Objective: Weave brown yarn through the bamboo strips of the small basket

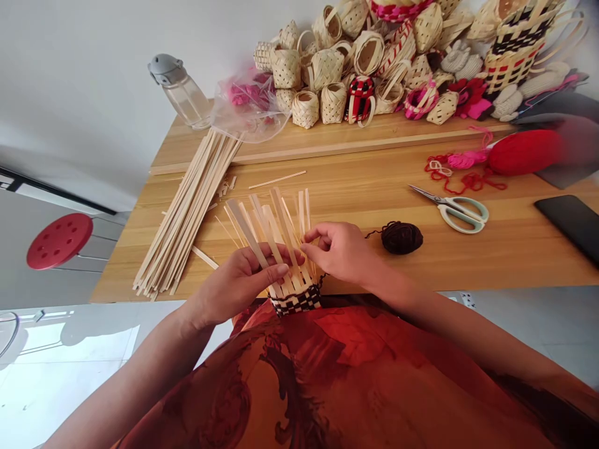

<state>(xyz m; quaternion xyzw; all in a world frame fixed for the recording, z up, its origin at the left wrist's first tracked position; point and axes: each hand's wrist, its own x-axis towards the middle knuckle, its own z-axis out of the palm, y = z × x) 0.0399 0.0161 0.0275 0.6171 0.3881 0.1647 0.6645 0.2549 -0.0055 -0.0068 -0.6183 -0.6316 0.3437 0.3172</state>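
L hand (239, 275) pinches strips (271, 227) of basket (296, 300) nr table's (365, 181) front edge; R hand (340, 251) at strips, fingers (316, 254) bunched, can't tell if pinching.

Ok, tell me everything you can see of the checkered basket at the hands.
The checkered basket has a low woven body in dark and pale squares. Pale, flat strips, apparently wood or bamboo, stand up from it, their upper ends loose and fanned. A dark strand shows at its right side. The body is at the near edge of the table, just above the red patterned clothing. The left hand holds some strips; the right hand is at those on the right. Its underside is hidden.
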